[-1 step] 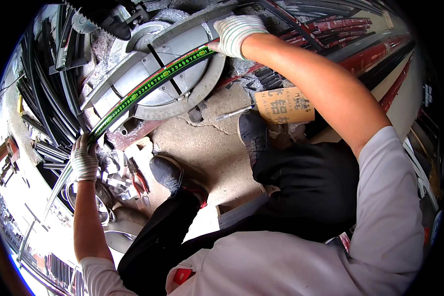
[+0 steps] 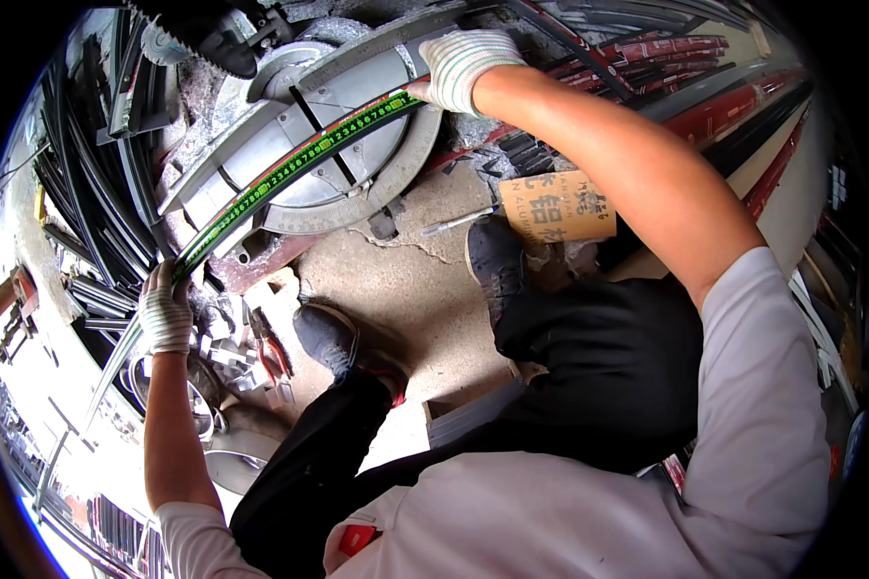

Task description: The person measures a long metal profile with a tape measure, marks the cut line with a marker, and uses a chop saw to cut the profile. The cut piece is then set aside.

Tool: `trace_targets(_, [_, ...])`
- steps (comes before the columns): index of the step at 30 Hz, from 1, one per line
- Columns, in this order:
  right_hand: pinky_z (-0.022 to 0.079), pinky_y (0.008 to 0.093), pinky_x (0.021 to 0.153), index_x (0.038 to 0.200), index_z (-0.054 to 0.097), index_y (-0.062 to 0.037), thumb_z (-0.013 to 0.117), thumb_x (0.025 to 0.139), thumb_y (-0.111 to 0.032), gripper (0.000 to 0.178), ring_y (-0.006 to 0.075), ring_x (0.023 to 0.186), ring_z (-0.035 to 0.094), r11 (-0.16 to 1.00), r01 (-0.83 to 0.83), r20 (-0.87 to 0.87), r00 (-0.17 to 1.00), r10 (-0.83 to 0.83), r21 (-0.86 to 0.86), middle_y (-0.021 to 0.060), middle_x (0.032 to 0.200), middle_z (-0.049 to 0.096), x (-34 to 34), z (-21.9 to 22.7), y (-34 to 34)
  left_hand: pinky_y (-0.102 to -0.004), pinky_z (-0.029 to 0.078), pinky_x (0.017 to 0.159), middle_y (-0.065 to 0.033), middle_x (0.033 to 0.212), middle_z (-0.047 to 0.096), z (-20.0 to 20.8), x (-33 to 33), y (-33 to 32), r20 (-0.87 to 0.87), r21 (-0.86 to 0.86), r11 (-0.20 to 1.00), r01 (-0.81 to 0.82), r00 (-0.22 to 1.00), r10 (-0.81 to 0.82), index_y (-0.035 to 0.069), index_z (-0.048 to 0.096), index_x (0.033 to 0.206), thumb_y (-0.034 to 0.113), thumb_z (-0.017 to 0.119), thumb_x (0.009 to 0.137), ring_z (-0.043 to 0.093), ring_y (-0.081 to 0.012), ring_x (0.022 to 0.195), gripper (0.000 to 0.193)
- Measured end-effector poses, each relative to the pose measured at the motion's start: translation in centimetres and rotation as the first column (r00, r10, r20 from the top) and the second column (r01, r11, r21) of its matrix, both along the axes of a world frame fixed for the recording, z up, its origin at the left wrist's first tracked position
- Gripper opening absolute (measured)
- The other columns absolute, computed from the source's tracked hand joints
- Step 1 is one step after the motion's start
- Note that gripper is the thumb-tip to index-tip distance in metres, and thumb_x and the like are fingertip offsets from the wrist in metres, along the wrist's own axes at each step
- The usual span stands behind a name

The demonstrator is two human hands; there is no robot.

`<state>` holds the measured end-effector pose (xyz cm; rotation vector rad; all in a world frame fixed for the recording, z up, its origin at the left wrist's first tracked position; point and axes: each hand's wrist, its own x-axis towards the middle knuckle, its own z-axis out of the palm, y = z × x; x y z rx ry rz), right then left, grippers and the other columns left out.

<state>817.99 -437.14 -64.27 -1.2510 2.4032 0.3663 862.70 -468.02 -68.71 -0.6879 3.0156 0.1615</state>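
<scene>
Across round turntable (image 2: 381, 156), green tape (image 2: 282, 176)

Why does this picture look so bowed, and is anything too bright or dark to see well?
Head view: fisheye distortion probably bows the measuring tape, and the corners are black; head view: glare washes out the pale surface at left, while the black trousers show little detail.

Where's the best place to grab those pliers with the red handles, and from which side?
Probably take the pliers by the red handles, fingers around both, coming from above on the person's side. The handles are long and point back toward the person, while the dark head points away. Silver metal scraps crowd the left, so the side near the left shoe looks easier.
</scene>
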Motion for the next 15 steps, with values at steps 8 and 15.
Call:
trace_targets(8, [0.057,0.0471,0.089,0.113,0.072,-0.0054,0.061,0.094,-0.055,0.054,0.0353,0.105,0.071,1.000,0.026,0.053,0.998,-0.026,-0.006,0.0187,0.111,0.074,-0.38,-0.23,-0.08,-0.0470,0.052,0.094,-0.0167,0.117,0.069,-0.14,0.13,0.01,0.012,-0.024,1.000,0.000,1.000,0.001,0.008,0.063,0.127,0.014,0.072,0.089,0.065,-0.0387,0.107,0.040])
trace_targets(15, [0.057,0.0469,0.088,0.112,0.074,-0.0059,0.062,0.094,-0.054,0.053,0.0351,0.105,0.071,0.999,0.031,0.049,0.998,-0.029,-0.032,0.0194,0.111,0.074,-0.28,-0.14,-0.05,-0.0467,0.052,0.093,-0.0175,0.116,0.069,0.14,-0.16,0.28,0.031,0.008,1.000,-0.008,0.999,0.008,0.006,0.062,0.127,0.013,0.072,0.089,0.065,-0.0397,0.106,0.040])
